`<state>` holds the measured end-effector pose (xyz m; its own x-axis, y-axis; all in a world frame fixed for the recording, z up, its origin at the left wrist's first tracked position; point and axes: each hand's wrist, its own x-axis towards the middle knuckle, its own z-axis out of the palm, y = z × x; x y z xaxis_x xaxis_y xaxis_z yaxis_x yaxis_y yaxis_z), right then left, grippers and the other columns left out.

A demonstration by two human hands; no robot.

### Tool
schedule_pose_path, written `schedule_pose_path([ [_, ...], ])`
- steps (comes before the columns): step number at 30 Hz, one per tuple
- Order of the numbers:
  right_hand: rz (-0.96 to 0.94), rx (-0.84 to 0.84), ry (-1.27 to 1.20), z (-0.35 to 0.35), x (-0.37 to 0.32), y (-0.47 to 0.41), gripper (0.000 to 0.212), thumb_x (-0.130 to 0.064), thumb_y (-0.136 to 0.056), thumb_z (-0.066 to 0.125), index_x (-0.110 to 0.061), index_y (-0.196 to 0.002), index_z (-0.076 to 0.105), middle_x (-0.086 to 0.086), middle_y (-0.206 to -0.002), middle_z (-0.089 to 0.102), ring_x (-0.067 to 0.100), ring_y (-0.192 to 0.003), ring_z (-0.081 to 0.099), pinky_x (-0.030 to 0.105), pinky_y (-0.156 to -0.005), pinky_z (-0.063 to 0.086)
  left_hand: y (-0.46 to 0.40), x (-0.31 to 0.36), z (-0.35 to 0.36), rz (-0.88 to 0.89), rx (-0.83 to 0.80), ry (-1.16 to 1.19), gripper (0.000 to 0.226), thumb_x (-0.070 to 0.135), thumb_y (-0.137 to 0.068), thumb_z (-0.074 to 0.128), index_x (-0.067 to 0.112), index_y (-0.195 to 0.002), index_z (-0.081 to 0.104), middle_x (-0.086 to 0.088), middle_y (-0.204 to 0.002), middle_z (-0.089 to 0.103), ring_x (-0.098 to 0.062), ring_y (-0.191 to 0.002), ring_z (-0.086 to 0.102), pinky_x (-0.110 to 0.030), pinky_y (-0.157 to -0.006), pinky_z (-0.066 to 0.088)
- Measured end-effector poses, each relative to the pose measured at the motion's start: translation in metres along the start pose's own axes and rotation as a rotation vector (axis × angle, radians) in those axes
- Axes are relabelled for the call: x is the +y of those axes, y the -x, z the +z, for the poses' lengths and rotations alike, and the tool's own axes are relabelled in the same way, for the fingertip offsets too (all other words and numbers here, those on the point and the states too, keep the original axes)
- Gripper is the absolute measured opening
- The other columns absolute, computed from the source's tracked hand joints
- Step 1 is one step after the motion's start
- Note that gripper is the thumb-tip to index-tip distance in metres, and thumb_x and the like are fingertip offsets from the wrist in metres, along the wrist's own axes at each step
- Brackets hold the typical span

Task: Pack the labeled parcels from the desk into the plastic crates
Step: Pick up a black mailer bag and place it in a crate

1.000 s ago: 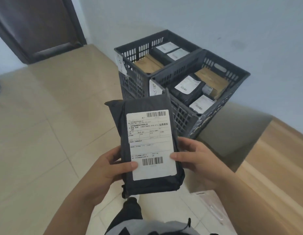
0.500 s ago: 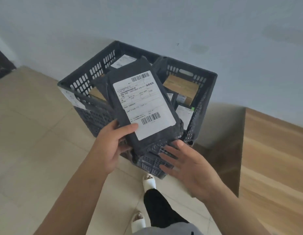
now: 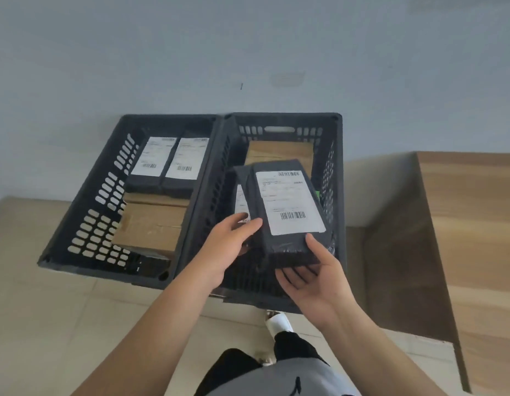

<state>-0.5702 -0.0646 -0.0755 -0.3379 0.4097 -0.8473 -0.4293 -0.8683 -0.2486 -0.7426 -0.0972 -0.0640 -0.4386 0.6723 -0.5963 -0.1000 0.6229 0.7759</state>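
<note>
A flat black plastic-wrapped parcel with a white shipping label [image 3: 288, 208] hung just above the right-hand dark grey slotted plastic crate [image 3: 336, 178] at centre frame, its long axis running from the lower edge of the frame toward the wall, label up. The left hand [image 3: 228, 247] gripped its left edge with fingers curled on top, while the right hand [image 3: 311, 274] cupped the near end from below, thumb on the wrap; both were equally close. Beneath it lay another labelled black parcel [image 3: 241, 201] and a brown cardboard box [image 3: 276, 151]. The left-hand grey crate [image 3: 85, 224] held two labelled black parcels [image 3: 168, 164] and a cardboard box [image 3: 151, 224]. The wooden bench [image 3: 474, 238] stood at right.
</note>
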Motion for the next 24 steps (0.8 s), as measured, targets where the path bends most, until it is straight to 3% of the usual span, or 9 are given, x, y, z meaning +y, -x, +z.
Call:
schedule_pose_path([
  [2,0.009,0.073,-0.057,-0.002,-0.002,-0.009,0.051,-0.026,-0.088,0.079,-0.010,-0.132,0.060,0.021,-0.120,0.071,0.037,-0.110,0.068,0.047,-0.091,0.057,-0.018,-0.008,-0.001,0.007,0.033,-0.137,0.049,0.040,-0.101,0.062,0.030,-0.147,0.050,0.008,-0.147,0.055,-0.017,-0.133,0.053,-0.038,-0.114,0.041],
  [5,-0.002,0.170,-0.110,-0.007,-0.003,-0.025,0.058,-0.022,-0.085,0.081,-0.012,-0.136,0.055,0.022,-0.123,0.066,0.039,-0.114,0.064,0.049,-0.091,0.055,-0.051,-0.018,-0.004,0.044,-0.012,-0.444,0.057,0.031,-0.102,0.061,0.024,-0.155,0.039,0.001,-0.155,0.043,-0.022,-0.139,0.046,-0.032,-0.108,0.039],
  [7,-0.005,0.211,-0.146,-0.009,-0.002,-0.035,0.059,-0.021,-0.086,0.081,-0.013,-0.137,0.053,0.022,-0.127,0.063,0.040,-0.119,0.062,0.052,-0.095,0.054,-0.078,-0.023,-0.004,0.090,-0.042,-0.686,0.065,0.029,-0.100,0.062,0.018,-0.158,0.034,-0.005,-0.159,0.038,-0.027,-0.142,0.042,-0.036,-0.113,0.037],
  [12,0.001,0.251,-0.230,-0.003,0.009,-0.057,0.050,-0.020,-0.092,0.077,-0.011,-0.136,0.055,0.021,-0.124,0.065,0.039,-0.119,0.061,0.056,-0.110,0.047,-0.135,-0.025,0.013,0.196,-0.151,-1.083,0.074,0.032,-0.104,0.053,0.017,-0.164,0.012,-0.009,-0.172,0.002,-0.034,-0.158,0.000,-0.047,-0.127,0.012],
  [16,-0.041,0.288,-0.261,0.010,0.012,-0.082,0.040,-0.022,-0.096,0.072,-0.011,-0.131,0.056,0.020,-0.126,0.066,0.038,-0.108,0.063,0.055,-0.111,0.046,-0.168,-0.035,0.020,0.206,-0.211,-1.196,0.086,0.038,-0.105,0.052,0.021,-0.165,-0.006,-0.008,-0.171,-0.018,-0.035,-0.157,-0.016,-0.048,-0.128,-0.001],
  [19,-0.079,0.310,-0.255,0.012,0.011,-0.108,0.040,-0.023,-0.096,0.072,-0.011,-0.132,0.057,0.018,-0.123,0.066,0.038,-0.114,0.062,0.057,-0.111,0.045,-0.180,-0.047,0.015,0.210,-0.249,-1.260,0.086,0.043,-0.106,0.046,0.021,-0.163,-0.016,-0.009,-0.169,-0.027,-0.035,-0.155,-0.022,-0.049,-0.128,-0.004],
  [24,-0.099,0.347,-0.206,0.010,0.018,-0.140,0.040,-0.025,-0.099,0.067,-0.010,-0.134,0.057,0.017,-0.122,0.066,0.034,-0.109,0.062,0.054,-0.109,0.044,-0.189,-0.053,-0.001,0.243,-0.305,-1.223,0.088,0.042,-0.105,0.049,0.027,-0.163,-0.015,-0.003,-0.168,-0.028,-0.030,-0.155,-0.024,-0.046,-0.126,-0.005],
])
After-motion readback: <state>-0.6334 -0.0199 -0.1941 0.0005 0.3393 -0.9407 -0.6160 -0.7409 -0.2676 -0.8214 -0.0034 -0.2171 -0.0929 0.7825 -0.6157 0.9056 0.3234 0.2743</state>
